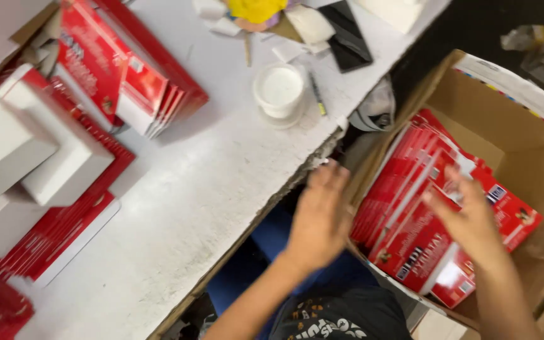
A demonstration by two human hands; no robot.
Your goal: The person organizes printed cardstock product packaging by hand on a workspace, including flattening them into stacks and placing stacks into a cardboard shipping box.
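**Desk:** White, scuffed tabletop at a packing station. Where are the hands?

**Photographer:** Both hover at the cardboard carton beside the tabletop's near edge. The left hand is spread flat, fingers loosely open, at the carton's left wall and holding nothing. The right hand is open too, its fingers blurred over the red flat packets standing on edge inside the carton; whether they touch, I cannot tell.

**Desk:** How would those packets handle?

**Photographer:** They look like thin glossy card: light singly, fairly stiff, probably slick face to face, so a bunch could fan apart. Pinching across both faces near the upper edge seems safest.

**Desk:** And farther from the carton?

**Photographer:** Just beyond it on the tabletop, a white round tub with a pen beside it. Well away, more red packets in a leaning stack, and white blocks on further red sheets.
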